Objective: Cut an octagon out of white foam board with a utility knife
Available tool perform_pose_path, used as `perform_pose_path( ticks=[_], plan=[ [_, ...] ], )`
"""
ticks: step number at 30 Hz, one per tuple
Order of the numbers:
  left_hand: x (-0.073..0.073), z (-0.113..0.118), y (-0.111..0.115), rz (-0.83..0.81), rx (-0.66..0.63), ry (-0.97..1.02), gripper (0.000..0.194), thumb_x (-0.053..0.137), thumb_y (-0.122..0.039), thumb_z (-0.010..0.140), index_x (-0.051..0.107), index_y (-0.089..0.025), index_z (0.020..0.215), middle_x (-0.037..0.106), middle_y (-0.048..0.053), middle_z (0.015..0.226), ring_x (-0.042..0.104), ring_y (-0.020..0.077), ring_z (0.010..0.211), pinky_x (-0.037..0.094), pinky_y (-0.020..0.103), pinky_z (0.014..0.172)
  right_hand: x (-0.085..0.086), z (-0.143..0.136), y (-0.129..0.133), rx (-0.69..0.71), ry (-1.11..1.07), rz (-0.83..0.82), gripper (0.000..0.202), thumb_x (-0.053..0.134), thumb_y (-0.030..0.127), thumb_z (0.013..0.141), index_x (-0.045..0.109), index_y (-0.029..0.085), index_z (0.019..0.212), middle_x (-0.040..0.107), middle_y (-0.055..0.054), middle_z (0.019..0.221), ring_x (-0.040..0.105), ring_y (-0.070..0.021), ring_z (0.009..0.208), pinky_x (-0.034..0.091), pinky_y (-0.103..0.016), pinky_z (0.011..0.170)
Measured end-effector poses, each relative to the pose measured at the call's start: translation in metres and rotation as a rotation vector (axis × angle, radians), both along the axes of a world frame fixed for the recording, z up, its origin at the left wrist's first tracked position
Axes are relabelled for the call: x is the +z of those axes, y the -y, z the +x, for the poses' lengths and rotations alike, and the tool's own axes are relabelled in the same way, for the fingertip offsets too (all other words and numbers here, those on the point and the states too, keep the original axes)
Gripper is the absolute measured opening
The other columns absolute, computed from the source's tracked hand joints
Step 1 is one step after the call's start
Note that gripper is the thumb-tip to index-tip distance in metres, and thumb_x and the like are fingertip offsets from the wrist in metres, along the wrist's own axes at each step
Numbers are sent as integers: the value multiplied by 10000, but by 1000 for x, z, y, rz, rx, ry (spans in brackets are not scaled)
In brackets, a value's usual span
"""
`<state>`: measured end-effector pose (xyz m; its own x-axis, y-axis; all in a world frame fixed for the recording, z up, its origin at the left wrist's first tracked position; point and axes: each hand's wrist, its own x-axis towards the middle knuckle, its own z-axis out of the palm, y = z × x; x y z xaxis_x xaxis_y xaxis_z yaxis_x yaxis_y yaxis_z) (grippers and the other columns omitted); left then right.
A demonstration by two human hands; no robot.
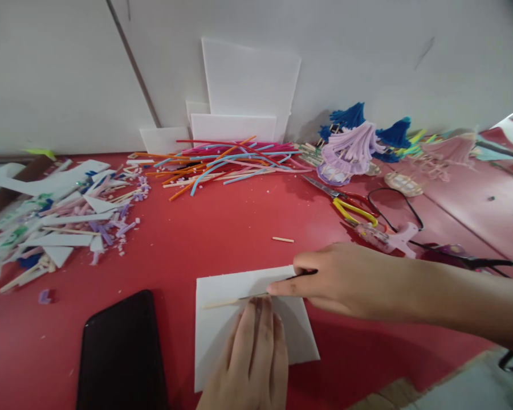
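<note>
A white foam sheet (pixel 216 341) lies on the red table (pixel 188 233). On it rests a thin wooden stick (pixel 220 304). My left hand (pixel 256 347) is over the sheet, its fingers close together and their tips at the right part of the stick, pressing it down. My right hand (pixel 333 279) comes in from the right, closed round a dark-handled knife (pixel 301 275). The index finger is stretched along the knife, and the thin blade lies along the stick just above my left fingertips. A short stick piece (pixel 283 240) lies beyond the sheet.
A black phone (pixel 120 353) lies left of the sheet. Foam scraps (pixel 60 239) fill the far left. Colored pipe cleaners (pixel 222 165) lie at the back. Scissors (pixel 354 210), a pink glue gun (pixel 385 237) with a cord and a lilac fringed model (pixel 350 151) are on the right.
</note>
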<state>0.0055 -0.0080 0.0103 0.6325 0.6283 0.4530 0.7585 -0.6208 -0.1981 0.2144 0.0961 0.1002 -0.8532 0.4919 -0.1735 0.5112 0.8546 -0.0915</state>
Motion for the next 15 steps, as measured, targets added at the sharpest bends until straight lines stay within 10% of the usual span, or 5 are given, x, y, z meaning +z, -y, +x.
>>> perform_pose_path(
  ticks=[15],
  plan=[
    [11,-10,-9,71,-97,-153,318,431,-162,891,579,-82,1161,695,124,1167,662,273,1059,486,343,922,6,27,-1,-20,148,-10,559,591,143,858,521,391,1355,679,0,840,527,-113,481,143,-253,403]
  ],
)
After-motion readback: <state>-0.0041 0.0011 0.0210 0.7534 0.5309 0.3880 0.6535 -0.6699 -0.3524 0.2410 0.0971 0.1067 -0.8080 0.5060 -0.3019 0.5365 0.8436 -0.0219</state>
